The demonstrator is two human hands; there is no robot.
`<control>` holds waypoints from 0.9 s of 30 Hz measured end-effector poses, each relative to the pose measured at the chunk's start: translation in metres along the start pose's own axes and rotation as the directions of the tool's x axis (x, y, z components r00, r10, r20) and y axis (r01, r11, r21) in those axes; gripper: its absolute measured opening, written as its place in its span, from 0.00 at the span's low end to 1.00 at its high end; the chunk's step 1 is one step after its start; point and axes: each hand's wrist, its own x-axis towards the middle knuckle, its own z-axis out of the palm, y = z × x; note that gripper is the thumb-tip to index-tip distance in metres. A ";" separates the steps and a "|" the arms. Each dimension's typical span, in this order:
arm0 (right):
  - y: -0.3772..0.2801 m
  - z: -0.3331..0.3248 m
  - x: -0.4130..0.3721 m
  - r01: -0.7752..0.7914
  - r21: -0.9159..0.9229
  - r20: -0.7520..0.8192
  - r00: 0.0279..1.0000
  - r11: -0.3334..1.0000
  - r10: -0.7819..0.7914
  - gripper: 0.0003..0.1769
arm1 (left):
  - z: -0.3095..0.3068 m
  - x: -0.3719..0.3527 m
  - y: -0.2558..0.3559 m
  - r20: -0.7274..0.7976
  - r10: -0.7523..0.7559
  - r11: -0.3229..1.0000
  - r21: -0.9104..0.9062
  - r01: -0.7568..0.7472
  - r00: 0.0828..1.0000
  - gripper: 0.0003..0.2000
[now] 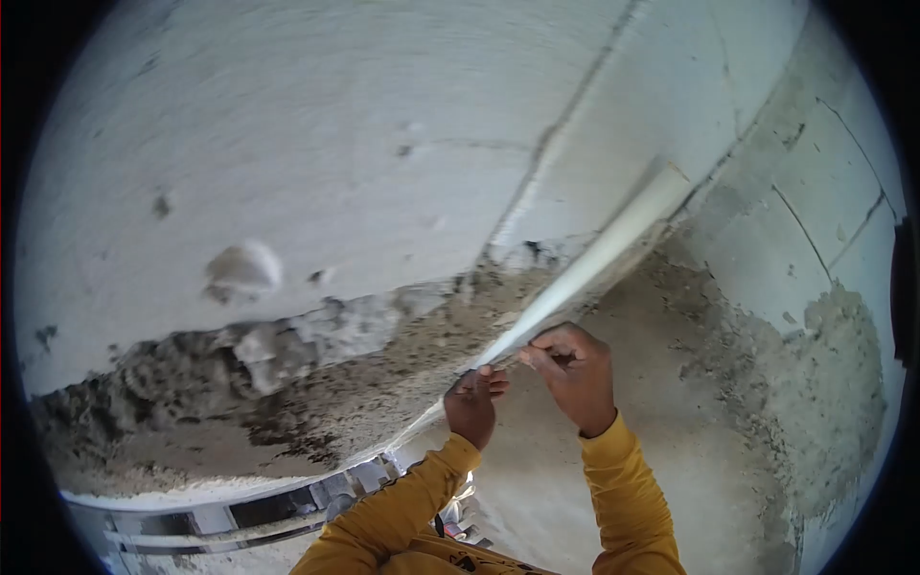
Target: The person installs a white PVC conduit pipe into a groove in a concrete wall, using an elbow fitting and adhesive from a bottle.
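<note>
A long white bar (586, 271), perhaps a pipe or straightedge, slants along the base of the pale wall, its far end up at the right. My left hand (471, 404) is closed at the bar's near part, fingers curled against it. Just to the right, my right hand (575, 372) is in a pinch, thumb against forefinger, close beside the bar. Whatever lies between those fingertips is too small to make out. Both forearms are in yellow sleeves.
Rough broken mortar (278, 350) runs along the foot of the pale wall (316, 163). Another wall with cracks and a rough grey patch (834, 359) stands at the right. Concrete floor (613, 460) lies below my hands. Railing-like bars (240, 522) show at the lower left.
</note>
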 end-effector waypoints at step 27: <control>0.036 0.048 -0.012 0.113 0.268 -0.275 0.961 0.957 -0.037 0.08 | -0.133 -0.128 0.232 0.550 0.725 -0.066 0.655 -0.753 0.415 0.14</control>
